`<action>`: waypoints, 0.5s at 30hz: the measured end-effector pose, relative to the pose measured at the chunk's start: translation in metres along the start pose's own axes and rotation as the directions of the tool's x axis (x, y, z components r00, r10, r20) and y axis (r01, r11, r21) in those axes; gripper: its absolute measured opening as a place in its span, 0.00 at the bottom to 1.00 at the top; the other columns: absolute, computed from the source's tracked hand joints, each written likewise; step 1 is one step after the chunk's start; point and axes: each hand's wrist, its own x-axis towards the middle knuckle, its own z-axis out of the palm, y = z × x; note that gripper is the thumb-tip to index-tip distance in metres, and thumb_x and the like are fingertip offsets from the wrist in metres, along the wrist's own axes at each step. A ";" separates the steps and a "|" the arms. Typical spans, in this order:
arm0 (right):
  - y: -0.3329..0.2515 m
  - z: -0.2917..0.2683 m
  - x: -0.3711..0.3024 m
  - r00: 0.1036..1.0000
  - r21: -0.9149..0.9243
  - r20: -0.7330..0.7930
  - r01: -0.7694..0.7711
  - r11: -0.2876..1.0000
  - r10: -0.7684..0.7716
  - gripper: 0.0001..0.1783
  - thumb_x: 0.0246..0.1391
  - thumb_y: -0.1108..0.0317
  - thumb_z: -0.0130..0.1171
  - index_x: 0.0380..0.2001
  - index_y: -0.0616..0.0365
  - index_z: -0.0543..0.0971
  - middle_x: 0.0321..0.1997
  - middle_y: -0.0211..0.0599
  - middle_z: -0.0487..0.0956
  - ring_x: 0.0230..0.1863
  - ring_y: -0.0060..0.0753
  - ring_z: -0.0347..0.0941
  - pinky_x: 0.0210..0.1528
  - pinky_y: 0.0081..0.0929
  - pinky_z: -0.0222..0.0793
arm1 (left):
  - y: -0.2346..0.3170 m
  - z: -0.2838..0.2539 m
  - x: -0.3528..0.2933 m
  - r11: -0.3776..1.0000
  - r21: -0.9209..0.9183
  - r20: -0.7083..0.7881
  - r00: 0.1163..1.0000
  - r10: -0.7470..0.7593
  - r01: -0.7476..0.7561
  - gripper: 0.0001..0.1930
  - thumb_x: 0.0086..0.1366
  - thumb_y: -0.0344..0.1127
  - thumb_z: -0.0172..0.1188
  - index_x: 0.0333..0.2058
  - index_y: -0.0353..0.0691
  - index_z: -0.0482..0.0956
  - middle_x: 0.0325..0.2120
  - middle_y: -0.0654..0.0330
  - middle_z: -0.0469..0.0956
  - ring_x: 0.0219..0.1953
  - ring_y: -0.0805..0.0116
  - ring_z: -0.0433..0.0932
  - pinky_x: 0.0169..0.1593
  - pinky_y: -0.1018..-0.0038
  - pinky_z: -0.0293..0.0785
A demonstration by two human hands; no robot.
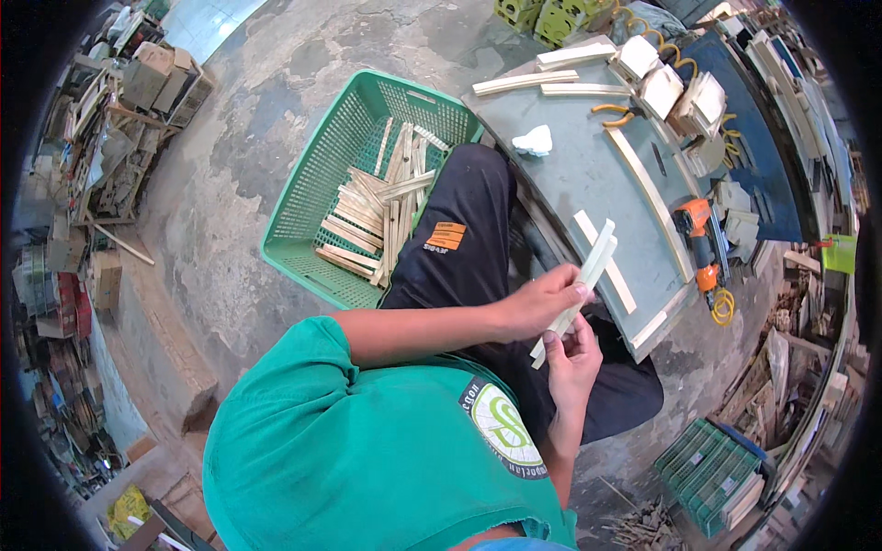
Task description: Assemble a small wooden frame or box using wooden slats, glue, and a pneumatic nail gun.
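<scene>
In front of my torso, my left hand is closed round the middle of a pair of pale wooden strips lying close together. My right hand grips the same strips nearer their lower end, thumb on top. Their upper ends reach over the edge of the grey worktable. Beneath them on the table lies another loose wooden strip. Farther right is a long wooden strip, and an orange nail gun rests by the table's right side.
A green plastic basket holding many wooden strips stands left of my leg. Pliers, a white crumpled lump and wood blocks lie on the table. Stacked scrap lines both sides; a green wire crate sits lower right.
</scene>
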 end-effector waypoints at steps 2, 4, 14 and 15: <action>0.001 -0.005 -0.001 1.000 0.105 -0.005 0.005 0.994 -0.004 0.27 0.57 0.76 0.64 0.60 0.66 0.71 0.41 0.32 0.79 0.37 0.20 0.76 0.42 0.20 0.73 | 0.008 -0.014 0.011 0.919 0.314 0.041 0.970 0.239 -0.239 0.21 0.72 0.32 0.52 0.60 0.37 0.59 0.47 0.58 0.74 0.46 0.73 0.74 0.51 0.71 0.74; -0.004 -0.005 -0.001 0.989 0.268 0.145 -0.057 0.962 0.018 0.29 0.57 0.76 0.63 0.62 0.65 0.68 0.43 0.37 0.81 0.41 0.24 0.79 0.44 0.22 0.75 | 0.026 -0.024 0.011 0.941 0.198 -0.064 0.954 0.292 -0.274 0.31 0.65 0.27 0.58 0.64 0.36 0.56 0.44 0.55 0.75 0.42 0.70 0.76 0.46 0.71 0.76; -0.002 -0.002 -0.007 0.988 0.354 0.156 -0.050 0.934 -0.006 0.28 0.56 0.76 0.65 0.59 0.66 0.68 0.44 0.37 0.79 0.44 0.26 0.79 0.49 0.24 0.76 | 0.068 -0.027 0.002 0.944 0.275 0.042 0.983 0.177 -0.182 0.28 0.67 0.29 0.62 0.61 0.42 0.59 0.41 0.55 0.77 0.42 0.71 0.78 0.43 0.73 0.80; -0.003 -0.004 -0.006 0.986 0.319 0.169 -0.050 0.947 -0.005 0.28 0.56 0.76 0.66 0.59 0.66 0.68 0.44 0.37 0.79 0.43 0.25 0.78 0.48 0.24 0.76 | 0.068 -0.027 0.005 0.950 0.271 0.041 0.988 0.147 -0.153 0.28 0.67 0.30 0.62 0.61 0.43 0.58 0.43 0.52 0.77 0.43 0.66 0.80 0.45 0.68 0.81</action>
